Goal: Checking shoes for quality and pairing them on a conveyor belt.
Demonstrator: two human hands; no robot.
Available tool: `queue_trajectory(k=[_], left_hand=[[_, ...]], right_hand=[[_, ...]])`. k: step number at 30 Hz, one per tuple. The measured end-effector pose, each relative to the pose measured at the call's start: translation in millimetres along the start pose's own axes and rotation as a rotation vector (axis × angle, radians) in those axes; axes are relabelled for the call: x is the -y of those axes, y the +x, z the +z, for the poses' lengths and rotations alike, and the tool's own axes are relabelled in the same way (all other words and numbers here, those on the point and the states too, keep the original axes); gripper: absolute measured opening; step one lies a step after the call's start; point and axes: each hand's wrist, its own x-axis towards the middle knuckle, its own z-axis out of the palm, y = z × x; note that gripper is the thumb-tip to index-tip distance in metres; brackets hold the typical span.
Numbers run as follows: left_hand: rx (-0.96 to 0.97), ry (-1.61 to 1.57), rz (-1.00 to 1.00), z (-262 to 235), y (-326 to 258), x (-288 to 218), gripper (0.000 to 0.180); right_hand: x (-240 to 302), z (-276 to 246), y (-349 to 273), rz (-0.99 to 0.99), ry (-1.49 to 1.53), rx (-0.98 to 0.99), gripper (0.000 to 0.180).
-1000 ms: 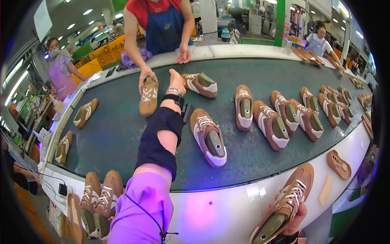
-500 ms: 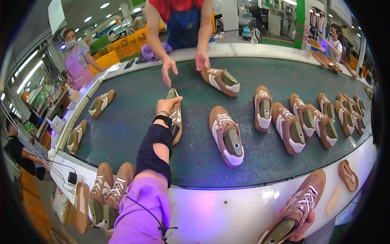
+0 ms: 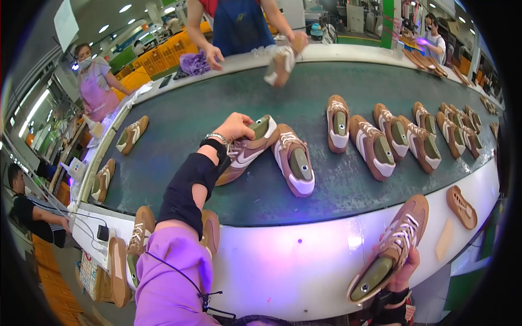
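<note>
The left hand grips a brown-and-white suede sneaker on the dark green conveyor belt; the right hand clasps another tan laced sneaker. Both hands are closed around their shoes.

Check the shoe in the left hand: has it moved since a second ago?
Yes. The left hand has drawn the shoe back from the far side of the belt toward the near white edge, beside another shoe.

belt bare left, shoes perhaps crowd right
</note>
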Motion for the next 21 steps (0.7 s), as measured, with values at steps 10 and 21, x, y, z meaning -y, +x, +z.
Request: queue_trajectory(k=[10,21], left_hand=[[-0.252,0.718,0.011,43,-44,-19,0.060],[0.327,0.880,1.099,74,-185,-153,0.024]], right_hand=[[-3,-4,7,-0.111,0.075,-0.036,0.060],[24,-2,0,-0.150,-0.147,0.072,0.047]])
